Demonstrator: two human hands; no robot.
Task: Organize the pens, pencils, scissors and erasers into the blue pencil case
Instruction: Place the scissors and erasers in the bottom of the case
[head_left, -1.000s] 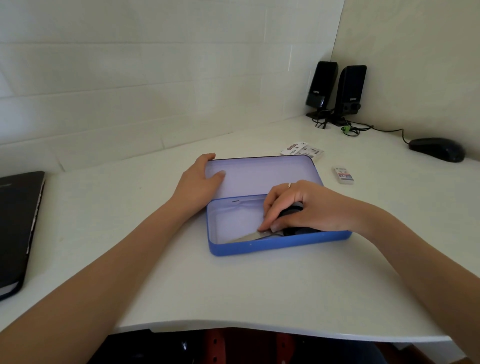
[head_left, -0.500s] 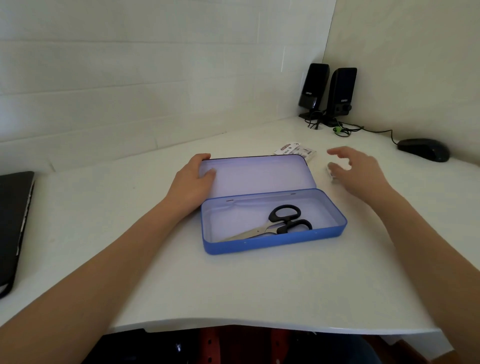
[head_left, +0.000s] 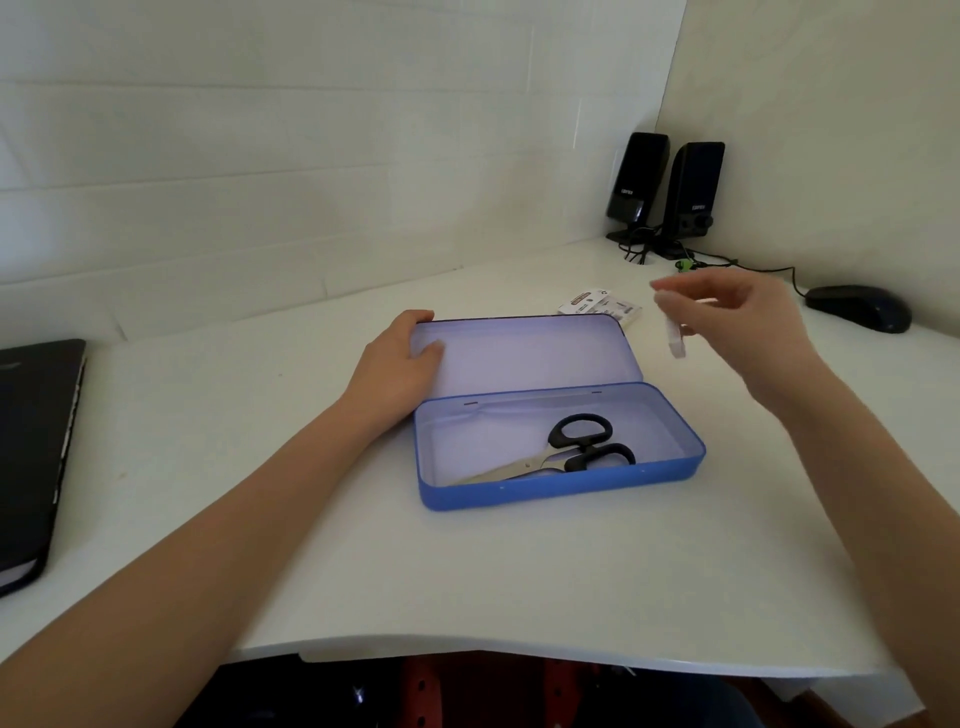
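Observation:
The blue pencil case (head_left: 561, 491) lies open on the white desk, its lid (head_left: 530, 353) folded flat behind it. Black-handled scissors (head_left: 566, 452) rest inside the tray, blades pointing left. My left hand (head_left: 395, 364) presses on the lid's left end. My right hand (head_left: 737, 322) hovers above the desk to the right of the lid, fingers pinched on a small white eraser (head_left: 674, 340) that hangs blurred below them. Another packet of erasers (head_left: 597, 304) lies just behind the lid's right corner.
Two black speakers (head_left: 665, 192) stand in the back corner with cables trailing to a black mouse (head_left: 857, 306) at the right. A black laptop (head_left: 36, 457) sits at the desk's left edge. The desk's front edge runs close below the case.
My right hand left the scissors in the case, reached right to the eraser on the desk and lifted it. My left hand stayed on the lid.

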